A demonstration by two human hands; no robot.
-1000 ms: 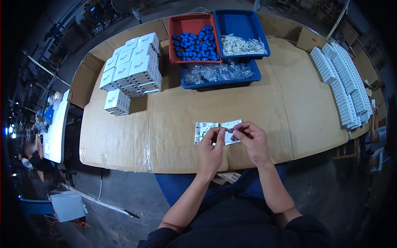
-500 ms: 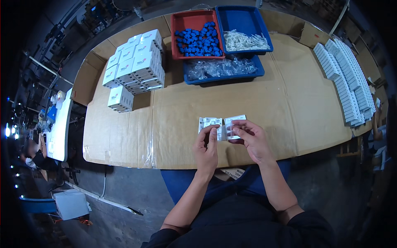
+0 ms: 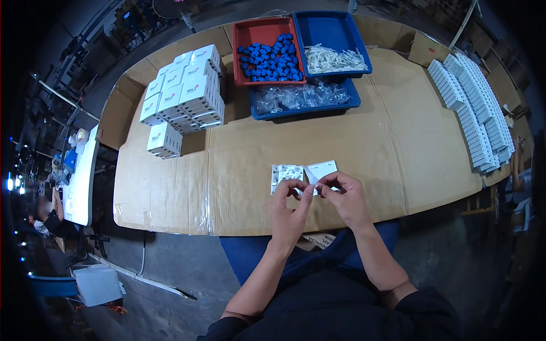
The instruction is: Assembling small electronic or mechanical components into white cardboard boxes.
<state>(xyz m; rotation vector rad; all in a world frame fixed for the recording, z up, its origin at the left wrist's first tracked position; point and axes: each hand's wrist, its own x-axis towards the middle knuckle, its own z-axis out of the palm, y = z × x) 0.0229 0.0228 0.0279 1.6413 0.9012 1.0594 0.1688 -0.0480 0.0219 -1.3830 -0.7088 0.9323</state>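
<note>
In front of me on the cardboard tabletop lies an open white plastic case. Its left half (image 3: 279, 172) shows small moulded parts inside, and its right half (image 3: 324, 169) is a smooth flat panel. Over the near edge of the case, my left hand (image 3: 288, 219) and my right hand (image 3: 351, 203) meet, thumbs and fingertips pinched close together. Whatever sits between those fingertips is too small and too covered to name. Both hands partly hide the lower part of the case.
Stacked white boxes (image 3: 187, 85) stand at the left. At the back are a red tray (image 3: 263, 28) of blue parts, a blue tray (image 3: 327, 28) of whitish sticks and a lower blue tray (image 3: 355, 95) of clear plastic pieces. Rows of white cases (image 3: 478, 122) line the right.
My hands have come off the two case halves and drawn together at the near edge, fingertips now meeting. More of both halves shows. The view has shifted slightly.
</note>
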